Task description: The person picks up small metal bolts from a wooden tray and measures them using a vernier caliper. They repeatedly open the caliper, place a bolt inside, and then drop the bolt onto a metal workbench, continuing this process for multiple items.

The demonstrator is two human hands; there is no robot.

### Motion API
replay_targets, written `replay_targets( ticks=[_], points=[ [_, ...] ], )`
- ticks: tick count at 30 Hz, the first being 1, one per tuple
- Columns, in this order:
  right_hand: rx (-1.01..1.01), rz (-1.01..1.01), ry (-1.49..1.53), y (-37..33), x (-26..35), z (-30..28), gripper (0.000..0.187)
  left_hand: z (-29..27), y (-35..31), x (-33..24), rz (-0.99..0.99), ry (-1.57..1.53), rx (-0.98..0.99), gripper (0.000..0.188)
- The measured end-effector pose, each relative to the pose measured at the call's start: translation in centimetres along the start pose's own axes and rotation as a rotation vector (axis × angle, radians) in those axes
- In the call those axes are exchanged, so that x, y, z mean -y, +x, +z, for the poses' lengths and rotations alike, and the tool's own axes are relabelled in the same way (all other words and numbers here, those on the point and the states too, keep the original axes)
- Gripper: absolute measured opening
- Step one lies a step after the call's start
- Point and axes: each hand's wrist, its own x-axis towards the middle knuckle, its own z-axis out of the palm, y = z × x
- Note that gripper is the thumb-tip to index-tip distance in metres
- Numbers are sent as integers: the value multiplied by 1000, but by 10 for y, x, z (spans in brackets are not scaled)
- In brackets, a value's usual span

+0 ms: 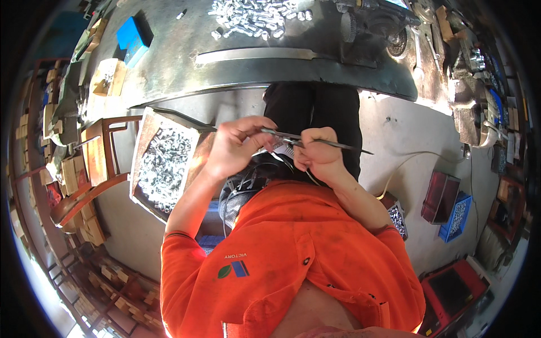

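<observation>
Both of my hands meet in front of my lap. My right hand is closed round a thin dark tool, like a slim file, whose tapered tip points out to the right. My left hand has thumb and fingers pinched near the tool's other end, on a small shiny metal piece; its exact shape is hidden by the fingers. Left of my left forearm stands an open box filled with small shiny metal fittings.
On the dark metal workbench ahead lie a pile of shiny fittings, a flat metal bar, a blue box and a geared machine. Blue and dark red bins stand on the floor at right, near a cable.
</observation>
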Motion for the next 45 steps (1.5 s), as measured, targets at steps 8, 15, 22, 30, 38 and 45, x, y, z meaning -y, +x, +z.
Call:
replay_targets(
  ticks=[8,15,22,30,38,45],
  points=[
    [161,-547,-641,-32,26,13,30,-14,9,15,268,739,-263,18],
    [255,-620,-749,-33,26,23,23,-13,8,16,310,873,-254,21],
    [170,-575,-909,-14,15,29,19,-4,9,16,492,930,-179,24],
    [166,-659,-885,1,18,28,19,-22,20,26,464,906,-354,21],
    [101,-478,-781,-30,20,5,21,-53,44,5,445,663,-536,16],
    [127,-497,-777,-35,14,7,20,-54,75,-20,675,702,-489,14]
  ],
)
